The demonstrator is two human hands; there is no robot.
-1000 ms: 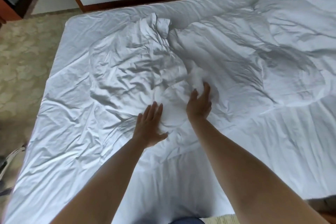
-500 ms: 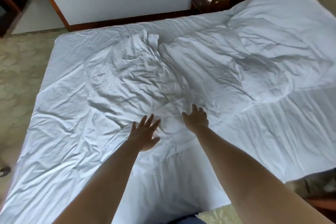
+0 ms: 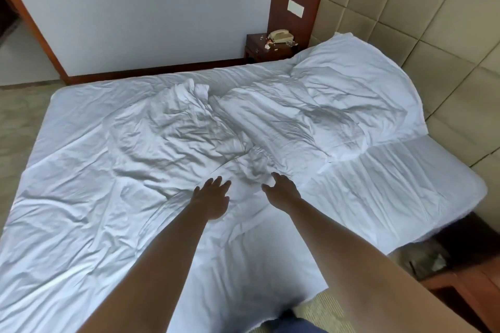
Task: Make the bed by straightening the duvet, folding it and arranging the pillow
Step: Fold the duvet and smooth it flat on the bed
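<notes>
My left hand [image 3: 212,201] rests flat, fingers spread, on the crumpled duvet [image 3: 167,149] at frame centre. My right hand [image 3: 281,192] pinches its bunched fold. Pillow [image 3: 351,84] lies upper right.

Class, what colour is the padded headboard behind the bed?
Beige padded headboard, clearest in the head view.

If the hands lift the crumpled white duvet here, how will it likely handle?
The crumpled white duvet is probably floppy: it lies in soft folds and creases. It likely drapes and trails rather than lifting whole, since it spreads across the bed. The bunched ridge near the right hand suggests it gathers easily.
</notes>
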